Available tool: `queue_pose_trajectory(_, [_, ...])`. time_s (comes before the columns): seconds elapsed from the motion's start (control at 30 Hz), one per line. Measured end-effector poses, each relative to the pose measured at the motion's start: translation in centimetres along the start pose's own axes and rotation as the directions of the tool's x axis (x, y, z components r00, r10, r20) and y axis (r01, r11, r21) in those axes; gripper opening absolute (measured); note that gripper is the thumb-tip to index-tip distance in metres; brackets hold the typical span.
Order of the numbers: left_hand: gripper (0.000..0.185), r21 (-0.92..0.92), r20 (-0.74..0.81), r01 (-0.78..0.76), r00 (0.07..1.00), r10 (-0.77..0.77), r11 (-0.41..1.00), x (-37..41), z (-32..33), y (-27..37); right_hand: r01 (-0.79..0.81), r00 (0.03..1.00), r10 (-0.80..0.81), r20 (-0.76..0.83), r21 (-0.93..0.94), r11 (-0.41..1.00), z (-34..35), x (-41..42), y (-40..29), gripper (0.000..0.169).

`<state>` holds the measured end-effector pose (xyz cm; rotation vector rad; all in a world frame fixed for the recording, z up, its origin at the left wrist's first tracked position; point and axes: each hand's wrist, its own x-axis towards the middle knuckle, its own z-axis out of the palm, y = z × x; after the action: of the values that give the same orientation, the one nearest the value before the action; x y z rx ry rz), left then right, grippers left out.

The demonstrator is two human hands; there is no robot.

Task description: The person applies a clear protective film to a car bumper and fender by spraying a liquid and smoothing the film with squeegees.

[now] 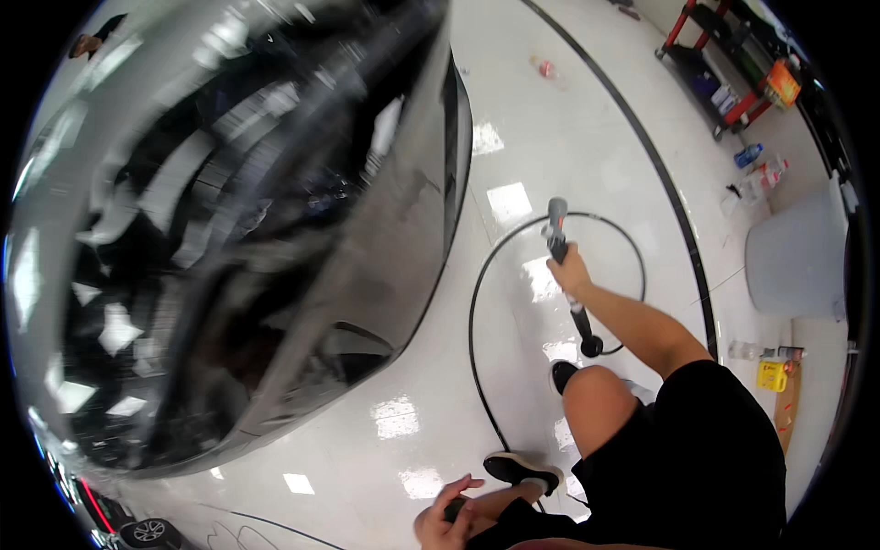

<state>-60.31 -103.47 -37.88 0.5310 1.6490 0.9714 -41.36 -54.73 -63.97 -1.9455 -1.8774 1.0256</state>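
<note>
My right hand (pixel 572 271) grips a grey and black hand tool (pixel 557 230) with an orange mark, held out over the floor. Its exact kind is not clear. Below my wrist the tool continues to a black rounded end (pixel 590 345), where a thin black hose (pixel 473 302) seems to meet it. The hose loops wide across the floor and passes by my shoe (pixel 522 471). Low in the picture, my left hand (pixel 443 515) curls around a small dark object (pixel 454 509), mostly hidden by the fingers. To the left stands a glossy grey car (pixel 392 227), partly blurred, touched by neither hand.
A red and black tool cart (pixel 715 69) stands at the upper right. Along the wall are plastic bottles (pixel 763 175), a grey bin (pixel 794 258) and a yellow container (pixel 772 376). A bottle (pixel 545 69) lies on the white floor. Another person (pixel 96 40) shows at upper left.
</note>
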Motion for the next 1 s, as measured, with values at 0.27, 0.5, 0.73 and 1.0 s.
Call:
queue_pose_trajectory(0.27, [0.026,0.028,-0.428,0.657,0.689,-0.585,0.754,-21.8,-11.7,1.0,0.126,0.823,-0.277,0.496,0.317,0.94,-23.8,-25.1,-23.7,0.065])
queue_pose_trajectory(0.5, [0.025,-0.341,-0.258,0.653,0.627,-0.735,0.677,-35.0,-14.9,-4.9,0.08,0.374,-0.501,0.781,0.511,0.856,-38.4,-42.3,-48.3,0.03])
queue_pose_trajectory(0.73, [0.024,-0.606,-0.115,0.581,0.612,-0.783,0.543,-51.2,-15.7,-16.5,0.165,0.373,-0.578,0.726,0.561,0.811,-34.2,-59.4,-70.6,0.056])
queue_pose_trajectory(1.0, [0.028,-0.437,-0.679,0.222,0.554,-0.482,0.871,-57.4,-41.3,-8.8,-0.115,0.557,-0.519,0.648,0.679,0.725,-25.4,-76.9,-85.4,0.055])
